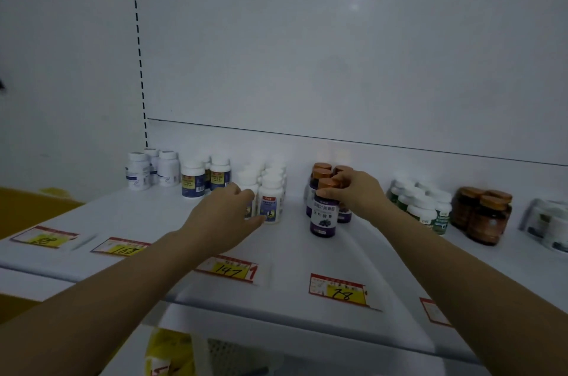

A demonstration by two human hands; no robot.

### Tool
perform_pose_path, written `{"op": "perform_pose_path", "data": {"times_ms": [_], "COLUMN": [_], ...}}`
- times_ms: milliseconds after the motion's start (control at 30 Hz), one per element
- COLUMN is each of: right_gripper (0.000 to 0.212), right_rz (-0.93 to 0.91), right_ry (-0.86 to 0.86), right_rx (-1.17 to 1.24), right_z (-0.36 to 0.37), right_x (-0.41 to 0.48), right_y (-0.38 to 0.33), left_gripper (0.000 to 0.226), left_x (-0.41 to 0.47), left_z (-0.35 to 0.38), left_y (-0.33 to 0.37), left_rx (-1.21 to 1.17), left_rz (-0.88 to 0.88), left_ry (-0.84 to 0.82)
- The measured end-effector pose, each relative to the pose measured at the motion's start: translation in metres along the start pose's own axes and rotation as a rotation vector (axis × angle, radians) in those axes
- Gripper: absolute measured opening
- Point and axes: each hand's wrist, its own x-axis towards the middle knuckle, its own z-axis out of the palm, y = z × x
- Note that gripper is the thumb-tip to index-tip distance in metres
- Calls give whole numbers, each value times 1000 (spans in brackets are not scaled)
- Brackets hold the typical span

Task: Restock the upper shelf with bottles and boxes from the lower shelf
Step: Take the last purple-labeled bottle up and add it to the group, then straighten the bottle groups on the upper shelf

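On the white upper shelf (292,255) stand groups of bottles. My left hand (221,215) is wrapped around a white bottle (249,188) at the front left of a cluster of white-capped bottles (272,200). My right hand (356,191) grips the copper cap of a dark purple bottle (323,217) that stands at the front of a purple group (319,179). Both forearms reach in from below over the shelf's front edge.
Further left stand navy-labelled bottles (193,180) and white ones (138,171). To the right are green-labelled bottles (422,206), brown bottles (485,215) and a clear packet (547,225). Price tags (338,291) line the front edge. A yellow pack (169,351) shows below.
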Motion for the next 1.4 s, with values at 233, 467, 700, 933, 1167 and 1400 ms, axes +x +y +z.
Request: {"op": "perform_pose_path", "data": {"times_ms": [233,467,700,933,1167,1400], "right_gripper": [51,45,45,67,51,49], "right_rz": [54,93,115,-32,-338,-484], "right_ry": [35,58,63,84,-123,-306], "right_rx": [-19,-81,-52,-289,-499,-447], "right_z": [7,13,13,-3,23,111], "right_x": [5,12,14,17,26,31], "right_y": [-2,-5,-5,-29,-114,-162], "left_gripper": [49,55,56,56,54,54], "left_x": [7,4,2,6,6,-14], "left_z": [3,7,8,0,-22,-45], "left_y": [-24,-45,-58,-70,-89,-143], "left_rx": [12,85,113,117,79,152], "left_rz": [1,-29,-80,-113,-169,-329], "left_ry": [0,-122,-218,-227,-204,-195]}}
